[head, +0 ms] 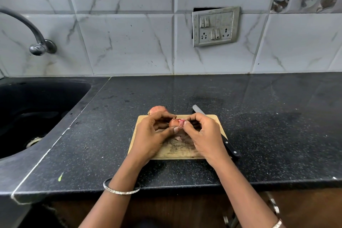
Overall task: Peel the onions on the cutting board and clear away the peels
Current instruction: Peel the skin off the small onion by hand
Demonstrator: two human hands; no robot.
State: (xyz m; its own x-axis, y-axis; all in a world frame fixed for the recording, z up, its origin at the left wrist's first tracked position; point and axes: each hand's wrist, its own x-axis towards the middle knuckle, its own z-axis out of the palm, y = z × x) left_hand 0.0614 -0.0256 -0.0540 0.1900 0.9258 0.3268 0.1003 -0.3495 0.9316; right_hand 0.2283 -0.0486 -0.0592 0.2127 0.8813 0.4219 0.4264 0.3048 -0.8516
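One onion (173, 122) is pinched by left hand (152, 136) and right hand (204, 135) over the cutting board (178, 151).

Your cutting board (177, 151) is pale wood, matt and scuffed with dark scoring. The countertop (259, 135) under it is black speckled stone, polished glossy. Your onion (174, 122) wears dry, papery skin. The knife (230, 147) has a bright metal blade and a black handle, probably plastic. Wall tiles (129, 42) are glossy; the tap (37, 42) is shiny metal.
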